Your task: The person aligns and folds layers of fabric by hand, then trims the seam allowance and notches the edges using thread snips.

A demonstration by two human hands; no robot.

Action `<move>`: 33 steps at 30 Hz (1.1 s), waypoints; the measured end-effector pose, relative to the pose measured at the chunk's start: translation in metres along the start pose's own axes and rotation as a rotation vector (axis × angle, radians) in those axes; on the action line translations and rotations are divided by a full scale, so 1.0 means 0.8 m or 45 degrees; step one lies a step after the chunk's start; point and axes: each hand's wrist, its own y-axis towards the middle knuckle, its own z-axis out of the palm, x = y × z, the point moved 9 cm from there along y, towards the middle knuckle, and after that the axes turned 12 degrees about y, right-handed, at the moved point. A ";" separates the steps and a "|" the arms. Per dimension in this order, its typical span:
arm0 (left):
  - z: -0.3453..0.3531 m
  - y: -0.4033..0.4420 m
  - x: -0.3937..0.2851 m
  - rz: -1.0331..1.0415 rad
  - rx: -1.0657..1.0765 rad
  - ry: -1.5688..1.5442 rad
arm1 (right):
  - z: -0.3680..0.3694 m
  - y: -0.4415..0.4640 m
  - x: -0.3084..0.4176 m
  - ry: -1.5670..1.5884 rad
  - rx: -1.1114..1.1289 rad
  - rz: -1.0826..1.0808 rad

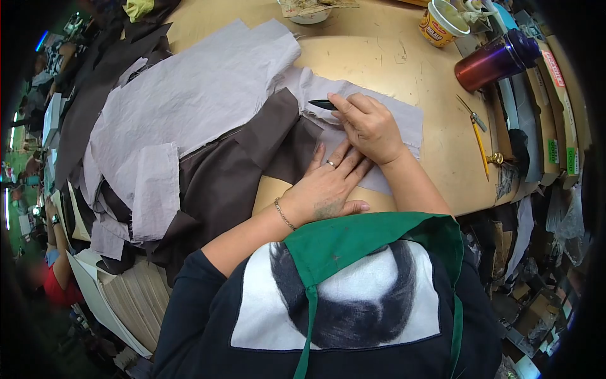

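My left hand [325,189] lies flat with its fingers spread, over the lower edge of a light grey fabric strip [394,117] and the table. It wears a ring, with a bracelet at the wrist. Just above it, my right hand [371,129] is closed round a dark pointed tool [322,104], whose tip points left over the grey fabric; the rest of the tool is hidden by the fingers. Dark brown fabric [227,180] lies left of my hands, partly under a large light grey piece [189,88].
At the upper right of the table [353,54] stand a yellow tub [444,24] and a purple bottle [495,61]. A pencil [480,150] and a small metal tool [473,115] lie near the right edge. A bowl [307,14] sits at the top. A person in red [60,281] is far left.
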 end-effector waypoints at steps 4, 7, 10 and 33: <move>-0.001 -0.001 0.002 -0.010 0.006 -0.002 | -0.007 0.003 -0.007 -0.001 0.002 0.085; -0.004 -0.001 0.004 -0.004 0.030 -0.105 | -0.041 0.000 -0.039 -0.151 -0.018 0.248; -0.026 -0.006 0.015 0.007 -0.095 -0.342 | -0.095 -0.031 -0.098 -0.442 0.013 0.512; -0.045 -0.081 0.015 -0.407 0.027 -0.405 | -0.043 -0.128 0.064 0.061 0.318 0.228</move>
